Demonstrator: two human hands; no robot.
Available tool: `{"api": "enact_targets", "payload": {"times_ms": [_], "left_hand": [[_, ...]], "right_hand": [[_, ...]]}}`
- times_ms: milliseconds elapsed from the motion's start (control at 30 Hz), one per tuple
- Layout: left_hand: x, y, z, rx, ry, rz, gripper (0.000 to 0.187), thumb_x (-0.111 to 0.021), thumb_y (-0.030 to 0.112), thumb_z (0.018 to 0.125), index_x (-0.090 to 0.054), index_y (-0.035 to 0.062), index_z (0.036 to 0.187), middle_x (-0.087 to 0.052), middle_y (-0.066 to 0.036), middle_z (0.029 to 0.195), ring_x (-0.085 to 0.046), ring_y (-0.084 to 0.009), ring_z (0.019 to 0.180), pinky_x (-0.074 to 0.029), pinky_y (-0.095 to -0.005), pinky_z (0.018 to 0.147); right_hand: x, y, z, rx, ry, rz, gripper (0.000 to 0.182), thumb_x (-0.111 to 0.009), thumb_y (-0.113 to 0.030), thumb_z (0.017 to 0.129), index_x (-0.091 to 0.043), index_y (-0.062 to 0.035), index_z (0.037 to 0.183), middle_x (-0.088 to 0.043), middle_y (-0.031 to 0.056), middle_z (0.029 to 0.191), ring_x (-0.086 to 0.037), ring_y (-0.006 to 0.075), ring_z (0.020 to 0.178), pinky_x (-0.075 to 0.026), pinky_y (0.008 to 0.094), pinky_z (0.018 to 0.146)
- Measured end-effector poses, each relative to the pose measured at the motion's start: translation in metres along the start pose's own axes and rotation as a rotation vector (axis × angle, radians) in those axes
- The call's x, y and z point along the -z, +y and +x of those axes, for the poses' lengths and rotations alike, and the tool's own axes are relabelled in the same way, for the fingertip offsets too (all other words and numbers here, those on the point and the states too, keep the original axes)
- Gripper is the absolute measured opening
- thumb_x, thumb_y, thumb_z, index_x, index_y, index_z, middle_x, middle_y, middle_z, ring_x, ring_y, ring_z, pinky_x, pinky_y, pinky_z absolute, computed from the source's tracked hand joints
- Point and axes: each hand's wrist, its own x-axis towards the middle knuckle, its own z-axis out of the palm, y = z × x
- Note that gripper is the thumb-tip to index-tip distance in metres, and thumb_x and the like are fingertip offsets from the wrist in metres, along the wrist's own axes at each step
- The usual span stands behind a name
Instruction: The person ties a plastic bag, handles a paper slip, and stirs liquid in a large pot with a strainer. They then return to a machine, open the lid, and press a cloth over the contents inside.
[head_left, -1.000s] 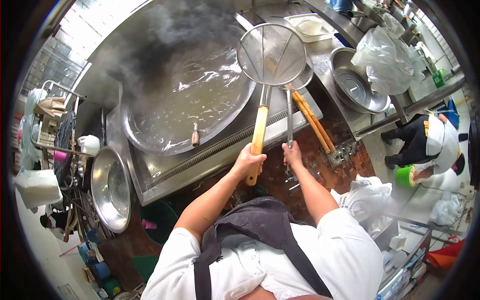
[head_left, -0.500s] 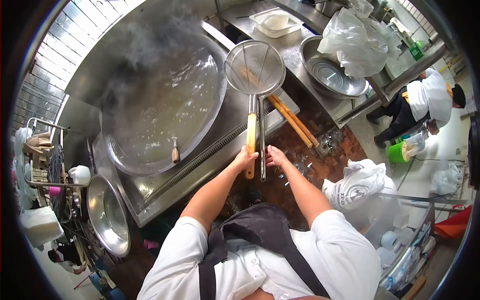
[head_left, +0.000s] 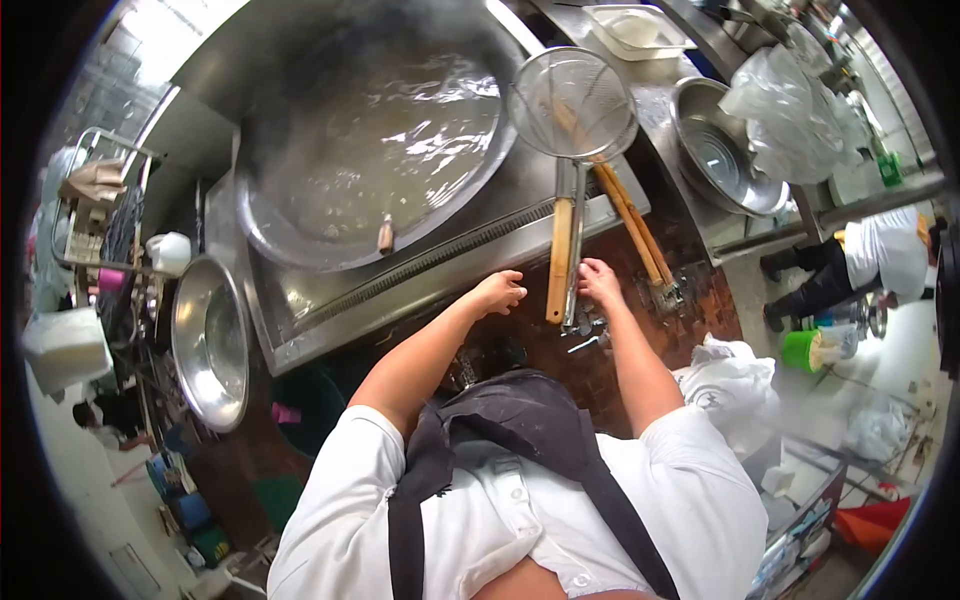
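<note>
A round mesh strainer [head_left: 573,105] with a wooden handle [head_left: 560,262] lies near the wok's right edge, its handle pointing toward me. A long metal handle [head_left: 576,255] runs right alongside the wooden one. My left hand [head_left: 497,293] is off to the left of both handles, holding nothing, with its fingers loosely bent and apart. At the metal handle's right side is my right hand [head_left: 601,284], its fingers slightly curled and the fingertips right by the metal. Two wooden sticks [head_left: 632,222] slant down to the right behind the strainer.
A huge steaming wok [head_left: 258,215] of cloudy liquid fills the stove, a small wooden handle [head_left: 386,236] at its rim. One metal basin [head_left: 211,345] stands left, another metal bowl [head_left: 768,200] on the right counter. A white sack [head_left: 727,385] sits near my right arm. A person [head_left: 880,255] stands farther right.
My left hand has let go of the strainer's wooden handle and moved left. My right hand stays beside the metal handle. The view has shifted, so the scene sits higher and the strainer farther right.
</note>
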Motion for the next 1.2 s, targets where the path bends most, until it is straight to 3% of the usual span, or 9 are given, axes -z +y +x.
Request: {"api": "enact_targets", "payload": {"times_ms": [100, 133, 233, 300, 467, 600, 667, 900, 1200], "left_hand": [[0.009, -0.032, -0.041, 0.009, 0.119, -0.211, 0.059, -0.063, 0.022, 0.101, -0.041, -0.0005, 0.15, -0.065, -0.013, 0.126, -0.067, -0.0228, 0.104, -0.059, -0.0376, 0.082], [0.013, -0.054, -0.072, 0.024, 0.159, -0.341, 0.053, -0.063, 0.022, 0.101, -0.045, 0.0008, 0.146, -0.065, -0.011, 0.122, -0.067, -0.0184, 0.097, -0.058, -0.0349, 0.081], [0.016, -0.082, -0.114, 0.018, 0.211, -0.542, 0.049, -0.062, 0.021, 0.102, -0.047, 0.0022, 0.144, -0.065, -0.011, 0.122, -0.068, -0.0182, 0.096, -0.059, -0.0343, 0.081], [0.017, -0.095, -0.138, -0.007, 0.253, -0.672, 0.045, -0.061, 0.021, 0.102, -0.048, 0.0029, 0.142, -0.066, -0.011, 0.121, -0.068, -0.0191, 0.095, -0.06, -0.0351, 0.082], [0.019, -0.11, -0.17, -0.092, 0.401, -0.815, 0.039, -0.062, 0.019, 0.101, -0.052, 0.0046, 0.136, -0.067, -0.012, 0.116, -0.069, -0.0214, 0.094, -0.06, -0.0359, 0.081], [0.022, -0.1, -0.176, -0.174, 0.422, -0.863, 0.04, -0.064, 0.018, 0.099, -0.053, 0.0059, 0.135, -0.069, -0.01, 0.112, -0.069, -0.0214, 0.092, -0.06, -0.0362, 0.078], [0.022, -0.083, -0.181, -0.181, 0.448, -0.841, 0.038, -0.064, 0.018, 0.099, -0.054, 0.0063, 0.133, -0.07, -0.01, 0.112, -0.07, -0.0218, 0.091, -0.06, -0.0366, 0.076], [0.029, -0.046, -0.184, -0.32, 0.373, -0.793, 0.028, -0.058, 0.012, 0.102, -0.054, 0.0035, 0.128, -0.069, -0.015, 0.111, -0.071, -0.0269, 0.093, -0.061, -0.0405, 0.081], [0.015, -0.007, -0.18, -0.34, 0.298, -0.688, 0.03, -0.061, 0.013, 0.101, -0.054, 0.0029, 0.129, -0.068, -0.014, 0.113, -0.071, -0.0256, 0.096, -0.06, -0.04, 0.084]], "right_hand": [[0.008, -0.01, -0.005, 0.128, 0.12, -0.241, 0.038, -0.065, -0.021, 0.097, -0.061, -0.0034, 0.131, -0.07, 0.0085, 0.101, -0.068, 0.0157, 0.08, -0.058, 0.0315, 0.068], [0.016, 0.008, 0.015, 0.478, 0.272, -0.5, 0.034, -0.065, -0.018, 0.094, -0.064, -0.0022, 0.124, -0.071, 0.0066, 0.094, -0.066, 0.0129, 0.077, -0.056, 0.029, 0.066], [-0.008, -0.037, -0.008, 0.486, 0.246, -0.484, 0.029, -0.063, -0.014, 0.094, -0.065, -0.0012, 0.12, -0.07, 0.0053, 0.09, -0.065, 0.0114, 0.075, -0.054, 0.0275, 0.067], [-0.033, -0.058, -0.022, 0.479, 0.106, -0.354, 0.027, -0.063, -0.014, 0.093, -0.068, -0.001, 0.117, -0.074, 0.0112, 0.098, -0.07, 0.0179, 0.089, -0.056, 0.032, 0.081], [-0.117, -0.092, -0.053, 0.342, -0.27, -0.213, 0.021, -0.059, -0.009, 0.098, -0.065, -0.0029, 0.118, -0.071, 0.0082, 0.092, -0.066, 0.0127, 0.082, -0.056, 0.0275, 0.073], [-0.17, -0.122, -0.101, 0.556, -0.395, -0.485, 0.017, -0.063, -0.014, 0.093, -0.07, -0.0058, 0.107, -0.072, 0.0092, 0.087, -0.065, 0.0161, 0.079, -0.054, 0.0313, 0.076], [-0.178, -0.136, -0.123, 0.728, -0.494, -0.59, 0.019, -0.064, -0.017, 0.096, -0.07, -0.0106, 0.113, -0.07, 0.0029, 0.087, -0.064, 0.0126, 0.084, -0.054, 0.0319, 0.079], [-0.166, -0.155, -0.142, 0.607, -0.721, -0.776, 0.03, -0.062, -0.022, 0.101, -0.063, -0.0071, 0.126, -0.072, 0.008, 0.099, -0.067, 0.0189, 0.091, -0.053, 0.0334, 0.085], [-0.115, -0.13, -0.135, 0.5, -0.624, -0.734, 0.033, -0.062, -0.024, 0.101, -0.062, -0.009, 0.131, -0.071, 0.0084, 0.104, -0.067, 0.0189, 0.096, -0.053, 0.0333, 0.088]]}}
